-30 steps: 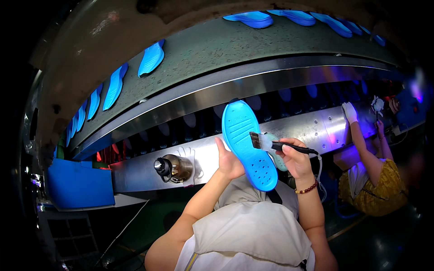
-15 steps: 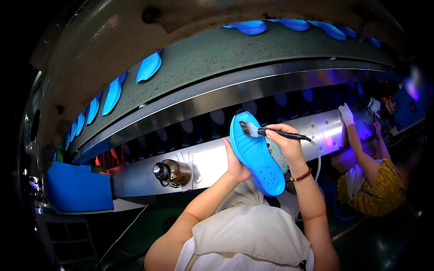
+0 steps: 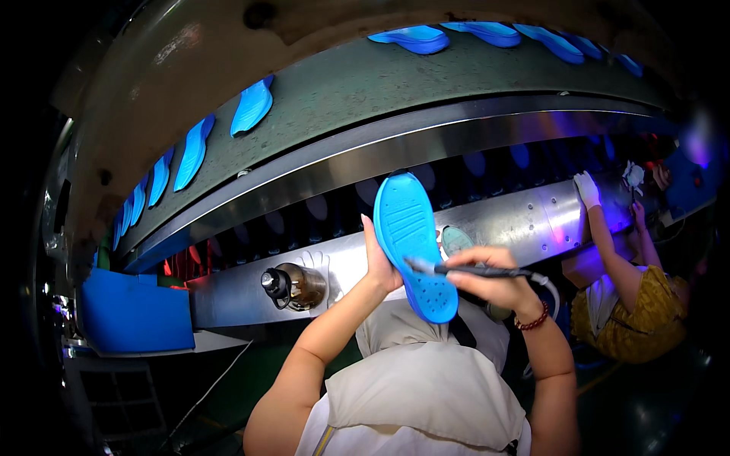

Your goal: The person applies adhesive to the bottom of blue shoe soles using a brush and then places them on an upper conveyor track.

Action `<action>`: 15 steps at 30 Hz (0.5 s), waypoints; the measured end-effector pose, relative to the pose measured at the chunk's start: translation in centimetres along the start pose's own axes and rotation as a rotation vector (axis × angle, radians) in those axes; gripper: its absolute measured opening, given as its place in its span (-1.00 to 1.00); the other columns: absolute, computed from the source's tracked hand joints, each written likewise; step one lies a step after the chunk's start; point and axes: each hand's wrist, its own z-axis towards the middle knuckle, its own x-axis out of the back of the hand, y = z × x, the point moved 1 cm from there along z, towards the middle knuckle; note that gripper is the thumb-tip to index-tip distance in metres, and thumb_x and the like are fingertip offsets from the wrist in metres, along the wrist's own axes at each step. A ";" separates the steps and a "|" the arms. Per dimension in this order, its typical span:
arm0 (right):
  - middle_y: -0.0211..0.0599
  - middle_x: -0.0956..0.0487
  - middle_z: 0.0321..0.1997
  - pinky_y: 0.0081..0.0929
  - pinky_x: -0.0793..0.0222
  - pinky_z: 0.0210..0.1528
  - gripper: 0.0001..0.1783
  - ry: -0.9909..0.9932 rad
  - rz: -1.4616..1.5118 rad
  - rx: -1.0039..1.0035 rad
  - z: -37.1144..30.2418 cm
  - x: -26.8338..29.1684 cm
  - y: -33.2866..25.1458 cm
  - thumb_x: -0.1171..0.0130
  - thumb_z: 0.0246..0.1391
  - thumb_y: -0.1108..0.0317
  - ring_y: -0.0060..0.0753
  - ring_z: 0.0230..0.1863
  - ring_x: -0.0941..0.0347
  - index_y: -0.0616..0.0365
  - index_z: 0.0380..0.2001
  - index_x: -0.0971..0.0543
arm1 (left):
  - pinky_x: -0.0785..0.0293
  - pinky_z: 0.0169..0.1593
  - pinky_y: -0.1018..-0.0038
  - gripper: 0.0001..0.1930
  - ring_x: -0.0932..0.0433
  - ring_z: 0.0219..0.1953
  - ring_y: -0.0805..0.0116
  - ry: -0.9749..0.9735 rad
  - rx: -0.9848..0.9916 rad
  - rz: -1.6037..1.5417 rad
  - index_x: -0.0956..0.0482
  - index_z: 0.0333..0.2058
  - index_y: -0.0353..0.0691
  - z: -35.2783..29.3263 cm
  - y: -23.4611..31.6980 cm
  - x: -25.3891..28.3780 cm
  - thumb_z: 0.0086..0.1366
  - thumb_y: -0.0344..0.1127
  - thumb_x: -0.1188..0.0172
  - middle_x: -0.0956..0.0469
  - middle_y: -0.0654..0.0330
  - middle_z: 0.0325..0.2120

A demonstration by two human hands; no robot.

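Observation:
A bright blue shoe sole [image 3: 407,228] is held up in front of me, its ridged end pointing away and its end with small holes toward me. My left hand [image 3: 380,262] grips it along the left edge, with most of the fingers hidden behind it. In my right hand [image 3: 494,283] is a brush [image 3: 479,269] with a black handle and a pale hose running from its rear end. Its bristles touch the sole's face around the middle, near the small holes.
Beyond a metal rail [image 3: 334,144], a green conveyor belt [image 3: 327,99] carries several blue soles [image 3: 252,105]. A bottle [image 3: 295,286] stands on the metal ledge [image 3: 346,262] to my left, near a blue bin [image 3: 137,308]. At right a co-worker [image 3: 627,304] wears a white glove.
The brush has moved from the ridged far end of the sole down toward its holed end. The sole has shifted slightly left and turned more upright.

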 end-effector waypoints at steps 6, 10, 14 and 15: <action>-0.20 -0.57 -0.37 -0.59 -0.37 -0.29 -0.79 0.068 -0.041 0.235 2.1 0.1 -0.6 -0.22 -0.22 0.49 -0.47 -0.38 -0.49 0.27 -0.40 -0.56 | -0.26 0.04 0.14 -0.02 -0.33 -0.02 0.08 0.057 0.066 -0.080 -0.19 0.08 -0.15 -0.5 -0.7 -3.5 -0.08 0.56 0.46 -0.32 0.02 -0.04; -0.18 -0.57 -0.36 -0.57 -0.38 -0.27 -0.81 -0.092 0.368 0.165 1.2 0.8 -0.6 -0.20 -0.18 0.48 -0.45 -0.33 -0.48 0.26 -0.39 -0.57 | -0.33 -0.02 0.13 -0.03 -0.39 -0.09 0.04 -0.167 0.037 -0.103 -0.15 0.09 -0.18 -0.5 0.2 -3.7 -0.06 0.55 0.49 -0.33 -0.07 -0.07; -0.19 -0.56 -0.35 -0.56 -0.36 -0.21 -0.81 -0.010 0.117 0.171 1.6 0.9 -0.8 -0.20 -0.20 0.51 -0.43 -0.30 -0.48 0.26 -0.39 -0.57 | -0.36 -0.04 0.18 -0.01 -0.44 -0.14 0.06 -0.185 -0.084 0.015 -0.21 0.05 -0.24 0.0 0.9 -4.4 -0.05 0.55 0.53 -0.39 -0.08 -0.14; -0.18 -0.56 -0.36 -0.53 -0.35 -0.19 -0.80 -0.064 0.076 0.240 1.4 0.8 -1.2 -0.22 -0.22 0.51 -0.40 -0.29 -0.48 0.25 -0.40 -0.57 | -0.40 -0.09 0.19 0.01 -0.46 -0.19 0.06 -0.201 -0.074 -0.029 -0.22 0.04 -0.24 -0.1 1.1 -4.9 -0.08 0.56 0.51 -0.39 -0.10 -0.15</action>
